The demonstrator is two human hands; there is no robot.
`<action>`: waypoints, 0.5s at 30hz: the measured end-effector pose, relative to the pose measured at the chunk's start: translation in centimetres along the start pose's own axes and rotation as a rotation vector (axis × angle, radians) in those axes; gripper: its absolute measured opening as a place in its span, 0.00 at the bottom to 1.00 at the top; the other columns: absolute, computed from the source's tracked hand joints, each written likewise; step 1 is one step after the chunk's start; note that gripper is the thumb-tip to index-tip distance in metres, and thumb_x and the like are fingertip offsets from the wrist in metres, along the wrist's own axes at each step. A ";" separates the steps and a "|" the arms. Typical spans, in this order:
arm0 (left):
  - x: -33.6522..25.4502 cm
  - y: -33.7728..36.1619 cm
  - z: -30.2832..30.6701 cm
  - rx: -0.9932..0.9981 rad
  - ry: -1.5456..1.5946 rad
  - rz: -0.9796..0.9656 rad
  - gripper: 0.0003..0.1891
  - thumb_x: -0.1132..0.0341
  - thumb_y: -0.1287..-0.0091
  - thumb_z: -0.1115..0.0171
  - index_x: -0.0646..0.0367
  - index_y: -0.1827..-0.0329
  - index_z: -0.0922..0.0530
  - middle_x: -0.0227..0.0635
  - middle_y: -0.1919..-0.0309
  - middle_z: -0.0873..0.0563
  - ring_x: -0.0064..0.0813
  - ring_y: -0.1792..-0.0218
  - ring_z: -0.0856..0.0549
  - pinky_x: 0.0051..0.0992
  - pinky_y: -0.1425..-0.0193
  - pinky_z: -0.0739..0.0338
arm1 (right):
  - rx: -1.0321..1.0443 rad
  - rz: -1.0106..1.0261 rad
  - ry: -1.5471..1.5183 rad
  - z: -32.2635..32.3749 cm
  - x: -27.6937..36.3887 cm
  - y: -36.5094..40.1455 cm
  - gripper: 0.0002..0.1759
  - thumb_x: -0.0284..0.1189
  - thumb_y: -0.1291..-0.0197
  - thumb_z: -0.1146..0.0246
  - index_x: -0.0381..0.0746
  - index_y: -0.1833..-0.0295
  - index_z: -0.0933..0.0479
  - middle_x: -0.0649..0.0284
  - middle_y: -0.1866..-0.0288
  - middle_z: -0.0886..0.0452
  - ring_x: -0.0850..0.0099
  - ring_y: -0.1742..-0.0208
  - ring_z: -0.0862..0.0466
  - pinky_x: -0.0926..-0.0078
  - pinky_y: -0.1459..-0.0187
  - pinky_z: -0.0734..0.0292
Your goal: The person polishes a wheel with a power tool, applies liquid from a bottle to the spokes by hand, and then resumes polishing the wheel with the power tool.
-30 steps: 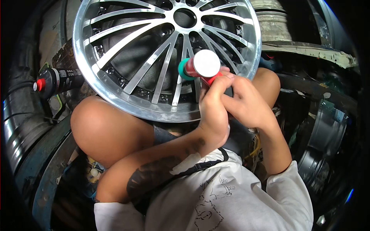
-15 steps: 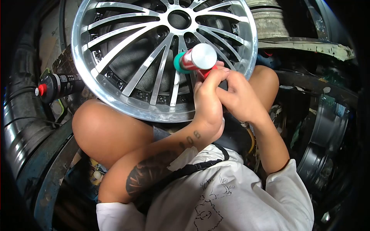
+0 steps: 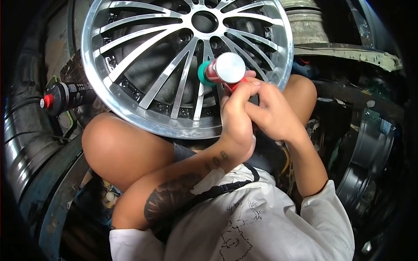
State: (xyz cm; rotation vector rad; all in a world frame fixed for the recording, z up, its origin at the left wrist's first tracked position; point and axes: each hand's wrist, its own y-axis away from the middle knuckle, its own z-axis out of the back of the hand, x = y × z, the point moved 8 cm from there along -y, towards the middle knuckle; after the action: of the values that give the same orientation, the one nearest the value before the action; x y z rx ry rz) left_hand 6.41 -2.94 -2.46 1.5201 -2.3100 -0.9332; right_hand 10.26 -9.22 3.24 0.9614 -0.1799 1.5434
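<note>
A polished multi-spoke wheel rim (image 3: 187, 128) leans over my knees. Above its lower right spokes is a small red power tool (image 3: 230, 68) with a silver round end and a green pad. My left hand (image 3: 237, 115), on the tattooed arm, comes from the lower left and is wrapped round the tool's red body. From the right, my right hand (image 3: 276, 108) presses against the other hand at the tool, its fingers closed round the same grip. The two hands touch, and most of the tool's handle is hidden behind them.
A black bottle with a red cap (image 3: 69, 98) lies left of the rim. Another silver rim (image 3: 305, 26) stands at the upper right, and dark glossy rims (image 3: 372, 139) are on the right. Metal rails (image 3: 54, 209) run at the lower left.
The tool and both hands have shifted very slightly down and right over the spokes. The grip looks the same. The rim's view has moved slightly right.
</note>
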 end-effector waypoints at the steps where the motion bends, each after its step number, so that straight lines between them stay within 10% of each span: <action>1: -0.2 -0.4 -0.2 0.004 0.001 0.004 0.17 0.61 0.34 0.34 0.60 0.45 0.17 0.33 0.48 0.15 0.27 0.43 0.18 0.28 0.34 0.29 | 0.007 -0.043 0.018 0.2 0.4 -0.2 0.20 0.39 0.40 0.32 0.29 0.57 0.20 0.52 0.79 0.23 0.65 0.78 0.21 0.64 0.73 0.30; 15: 0.3 0.8 -1.0 0.096 0.018 0.057 0.21 0.58 0.30 0.41 0.60 0.39 0.23 0.35 0.45 0.22 0.29 0.39 0.22 0.32 0.31 0.30 | -0.034 0.042 -0.006 0.2 0.6 0.7 0.18 0.35 0.41 0.34 0.33 0.52 0.20 0.49 0.81 0.25 0.57 0.81 0.22 0.60 0.76 0.31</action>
State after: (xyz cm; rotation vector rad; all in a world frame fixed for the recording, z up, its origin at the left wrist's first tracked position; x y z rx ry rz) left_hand 6.17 -3.42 -1.27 1.4838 -2.4038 -0.8023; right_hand 9.81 -9.08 4.05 0.9405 -0.2311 1.5713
